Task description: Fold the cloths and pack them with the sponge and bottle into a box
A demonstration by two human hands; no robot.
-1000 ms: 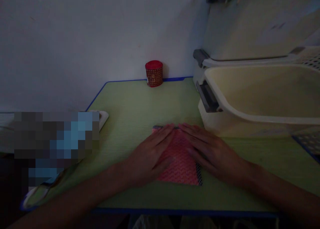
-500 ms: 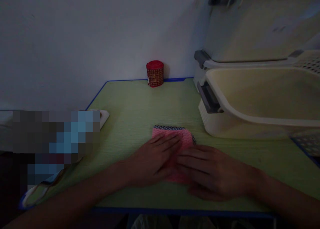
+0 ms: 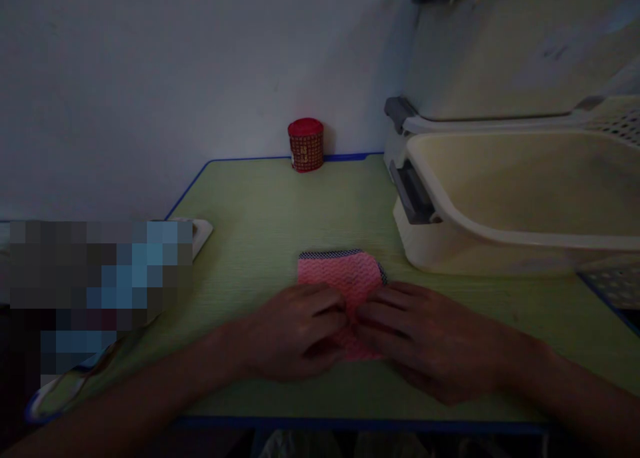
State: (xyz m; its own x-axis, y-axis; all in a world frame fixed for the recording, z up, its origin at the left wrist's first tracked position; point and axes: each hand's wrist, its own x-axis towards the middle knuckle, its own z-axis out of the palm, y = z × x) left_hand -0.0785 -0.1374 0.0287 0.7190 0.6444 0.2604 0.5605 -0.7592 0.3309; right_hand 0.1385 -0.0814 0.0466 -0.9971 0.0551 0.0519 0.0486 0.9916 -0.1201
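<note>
A pink knitted cloth [image 3: 340, 275] with a dark checked edge lies folded on the green table [image 3: 260, 218], near its front middle. My left hand [image 3: 295, 331] rests on the cloth's near left part with its fingers curled onto the fabric. My right hand [image 3: 420, 335] lies on the near right part, its fingers bent and pressed against the cloth. The fingertips of both hands meet over the cloth's near edge. The far half of the cloth is uncovered.
A small red round tin [image 3: 306, 145] stands at the table's far edge against the wall. A large cream plastic bin [image 3: 500, 238] with grey latches fills the right side. A white object [image 3: 203, 231] and a blurred patch lie at the left. The table's blue front edge [image 3: 350, 423] is close.
Both hands slid back toward me along the cloth, from its far edge to its near edge. The fingers went from flat to curled, and the far part of the cloth became uncovered.
</note>
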